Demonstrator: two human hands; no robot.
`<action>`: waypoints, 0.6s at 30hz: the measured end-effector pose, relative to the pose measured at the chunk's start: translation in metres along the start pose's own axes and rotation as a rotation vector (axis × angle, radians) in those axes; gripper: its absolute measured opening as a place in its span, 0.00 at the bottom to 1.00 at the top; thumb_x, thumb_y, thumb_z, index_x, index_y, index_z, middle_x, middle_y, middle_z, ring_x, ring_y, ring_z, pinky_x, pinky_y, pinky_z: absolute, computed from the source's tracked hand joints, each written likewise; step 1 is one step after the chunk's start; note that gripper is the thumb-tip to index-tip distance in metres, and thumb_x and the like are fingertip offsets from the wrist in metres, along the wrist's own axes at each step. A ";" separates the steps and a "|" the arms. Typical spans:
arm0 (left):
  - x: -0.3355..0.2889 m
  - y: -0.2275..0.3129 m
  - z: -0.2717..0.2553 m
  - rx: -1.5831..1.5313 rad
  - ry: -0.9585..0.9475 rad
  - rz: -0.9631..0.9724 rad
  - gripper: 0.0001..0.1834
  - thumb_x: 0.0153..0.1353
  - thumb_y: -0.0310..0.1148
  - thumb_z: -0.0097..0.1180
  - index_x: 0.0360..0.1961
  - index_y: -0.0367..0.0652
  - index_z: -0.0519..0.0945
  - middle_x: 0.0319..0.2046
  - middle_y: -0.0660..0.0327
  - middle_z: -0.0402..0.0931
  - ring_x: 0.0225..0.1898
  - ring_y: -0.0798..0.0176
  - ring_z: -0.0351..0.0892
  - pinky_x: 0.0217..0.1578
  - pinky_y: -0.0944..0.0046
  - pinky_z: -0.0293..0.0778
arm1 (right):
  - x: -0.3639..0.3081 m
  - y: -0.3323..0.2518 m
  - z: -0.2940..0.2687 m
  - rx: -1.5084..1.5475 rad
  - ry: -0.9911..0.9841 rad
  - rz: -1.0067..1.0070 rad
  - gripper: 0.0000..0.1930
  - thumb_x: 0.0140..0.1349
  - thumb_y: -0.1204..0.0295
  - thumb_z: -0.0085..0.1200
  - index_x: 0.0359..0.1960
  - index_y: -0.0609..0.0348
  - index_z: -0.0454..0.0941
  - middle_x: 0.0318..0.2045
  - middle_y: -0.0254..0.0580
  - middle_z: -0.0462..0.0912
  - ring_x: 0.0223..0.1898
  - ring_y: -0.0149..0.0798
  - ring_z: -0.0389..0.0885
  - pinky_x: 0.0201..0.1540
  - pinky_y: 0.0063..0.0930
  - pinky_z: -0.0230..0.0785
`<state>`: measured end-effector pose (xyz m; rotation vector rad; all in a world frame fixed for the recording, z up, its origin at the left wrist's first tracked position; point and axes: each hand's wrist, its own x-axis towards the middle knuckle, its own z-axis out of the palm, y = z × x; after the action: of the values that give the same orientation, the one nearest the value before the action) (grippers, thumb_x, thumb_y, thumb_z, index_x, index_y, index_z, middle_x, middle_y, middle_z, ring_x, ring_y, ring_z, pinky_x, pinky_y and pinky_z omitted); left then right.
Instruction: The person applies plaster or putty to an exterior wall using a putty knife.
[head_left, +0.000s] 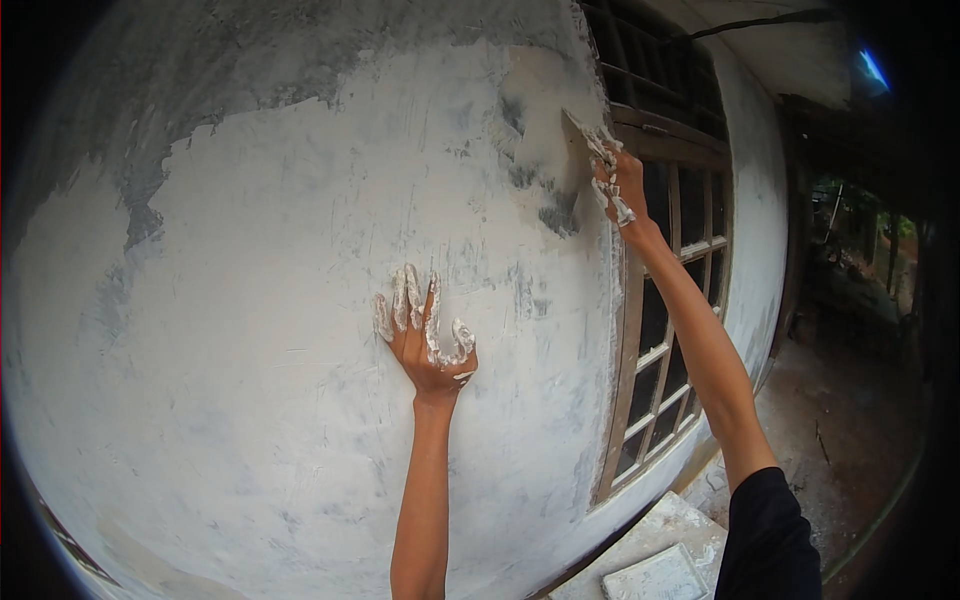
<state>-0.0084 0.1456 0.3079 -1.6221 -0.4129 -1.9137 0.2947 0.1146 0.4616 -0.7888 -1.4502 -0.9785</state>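
Observation:
My left hand [430, 345] rests on the wall with its fingers spread, white paste caked on the fingers and thumb. Higher up at the right, my right hand [622, 190] is closed around a putty knife [580, 128], seen nearly edge-on against the wall beside the window. Paste covers those knuckles too, and the fist hides most of the handle. The wall [300, 250] carries a whitish, streaky coat over its middle. Left of the blade lies a smoother, damp-looking beige patch [545, 95] with dark grey spots showing through around it.
A wooden-framed window [625, 380] with small panes stands just right of the coated wall. Below it, a white-spattered surface [640, 540] bears a pale rectangular tray or board [655, 580]. Bare dark grey wall [230, 50] runs along the top left. A walkway [830, 420] extends at the right.

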 end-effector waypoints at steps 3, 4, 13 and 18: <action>0.001 -0.001 -0.002 0.011 -0.007 0.003 0.25 0.53 0.32 0.47 0.53 0.35 0.74 0.56 0.46 0.70 0.62 0.47 0.64 0.65 0.43 0.46 | -0.058 -0.014 0.033 -0.086 -0.018 0.045 0.16 0.54 0.75 0.51 0.45 0.70 0.74 0.29 0.64 0.75 0.30 0.63 0.76 0.35 0.44 0.69; 0.000 -0.005 -0.005 0.026 -0.010 0.005 0.24 0.54 0.32 0.47 0.53 0.35 0.74 0.56 0.46 0.70 0.62 0.47 0.64 0.65 0.43 0.46 | -0.083 -0.033 0.039 0.002 -0.087 0.117 0.17 0.54 0.76 0.52 0.45 0.69 0.74 0.29 0.65 0.74 0.31 0.63 0.76 0.35 0.44 0.69; -0.001 -0.005 -0.005 0.031 -0.013 0.020 0.26 0.52 0.31 0.48 0.53 0.35 0.74 0.57 0.46 0.69 0.62 0.46 0.64 0.65 0.43 0.47 | -0.080 -0.055 -0.014 0.114 -0.055 0.140 0.17 0.54 0.77 0.51 0.47 0.69 0.74 0.35 0.68 0.76 0.34 0.62 0.77 0.35 0.44 0.71; 0.001 -0.001 -0.002 0.028 -0.018 0.021 0.24 0.55 0.31 0.46 0.54 0.33 0.73 0.56 0.45 0.69 0.63 0.47 0.63 0.65 0.43 0.45 | -0.115 -0.062 0.040 -0.065 -0.163 0.173 0.18 0.54 0.79 0.51 0.48 0.71 0.72 0.31 0.64 0.75 0.32 0.61 0.77 0.35 0.43 0.72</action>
<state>-0.0111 0.1450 0.3084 -1.6202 -0.4263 -1.8717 0.2347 0.1315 0.3401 -1.0441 -1.4674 -0.8485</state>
